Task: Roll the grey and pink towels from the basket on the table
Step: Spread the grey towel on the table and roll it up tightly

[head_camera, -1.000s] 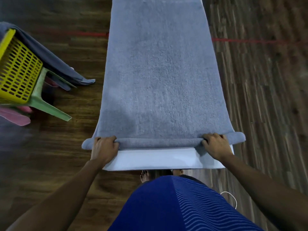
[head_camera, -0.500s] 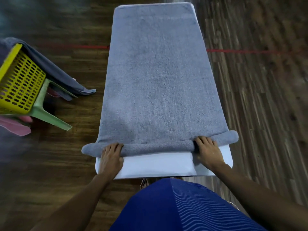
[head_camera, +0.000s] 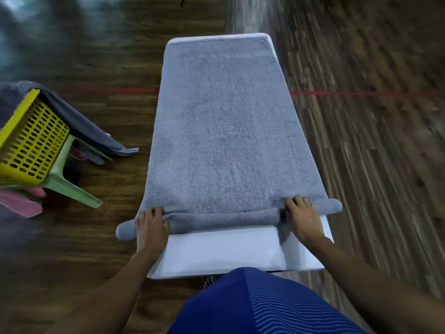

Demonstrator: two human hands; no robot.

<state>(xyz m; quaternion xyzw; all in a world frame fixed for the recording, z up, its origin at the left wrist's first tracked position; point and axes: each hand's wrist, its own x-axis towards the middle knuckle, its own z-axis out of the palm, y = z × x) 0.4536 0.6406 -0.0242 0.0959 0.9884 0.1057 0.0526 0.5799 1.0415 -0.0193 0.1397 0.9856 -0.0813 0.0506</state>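
The grey towel [head_camera: 224,141] lay flat on the white bench [head_camera: 224,251] — its near end was a thin roll [head_camera: 224,219], lying left to right. My left grip [head_camera: 151,225] and right grip [head_camera: 304,219] each curled over one end. The flat part stretched straight ahead of both.

A green plastic stool [head_camera: 72,186] stands at left on the wooden floor [head_camera: 373,165]. A red line [head_camera: 361,93] crosses the far floor.

Narrow white surface [head_camera: 224,256], grey towel [head_camera: 221,131] spread flat along nearly its whole length, towel's near end rolled into a tube overhanging both long edges, bare white strip at the near end.
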